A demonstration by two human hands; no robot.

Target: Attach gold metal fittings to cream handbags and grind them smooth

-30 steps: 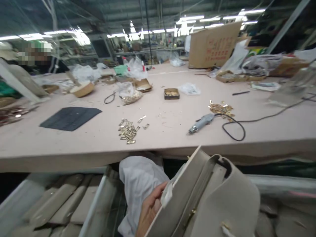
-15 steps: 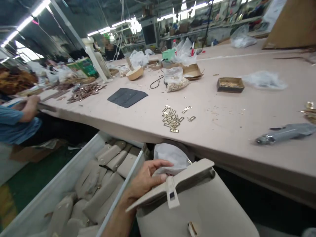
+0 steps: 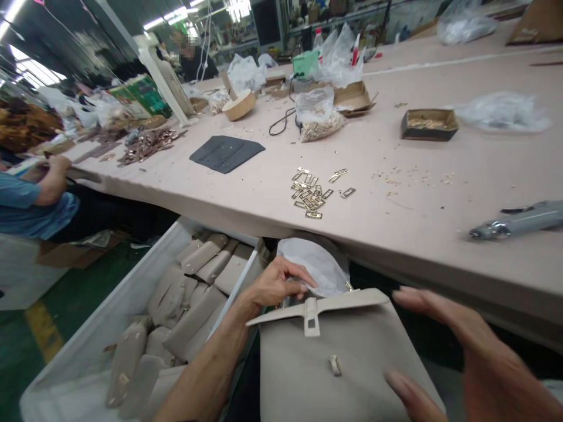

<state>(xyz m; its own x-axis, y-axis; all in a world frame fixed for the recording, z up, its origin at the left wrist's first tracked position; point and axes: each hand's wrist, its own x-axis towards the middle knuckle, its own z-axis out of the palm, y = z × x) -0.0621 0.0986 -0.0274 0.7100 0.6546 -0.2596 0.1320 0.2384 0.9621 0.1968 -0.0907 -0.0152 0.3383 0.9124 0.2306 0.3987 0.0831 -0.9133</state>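
Note:
A beige handbag (image 3: pixel 352 375) stands in front of me, with its flap (image 3: pixel 352 303) tilted forward over the top. A strap tab with a rectangular cutout hangs from the flap, above a metal turn lock (image 3: pixel 335 365) on the bag's front. Behind the flap, my left hand (image 3: pixel 279 283) pinches the edge of a thin white sheet (image 3: pixel 316 264); whether its fingers also touch the bag is hidden. My right hand (image 3: pixel 457 346), partly blurred, is spread at the bag's right side, thumb and fingers apart and nothing between them.
A white bin (image 3: pixel 109 310) full of beige bags (image 3: pixel 196 322) stands to the left. On the table (image 3: pixel 396 223) lie gold-coloured metal frames (image 3: pixel 310 193), a black panel (image 3: pixel 226 153), a small box (image 3: pixel 430 124) and a grey tool (image 3: pixel 519 223). Another person's arm (image 3: pixel 50 181) is at far left.
My right hand has come into view from the right, beside the bag. The bag now stands more upright with its flap more level. My left hand keeps its pinch on the white sheet.

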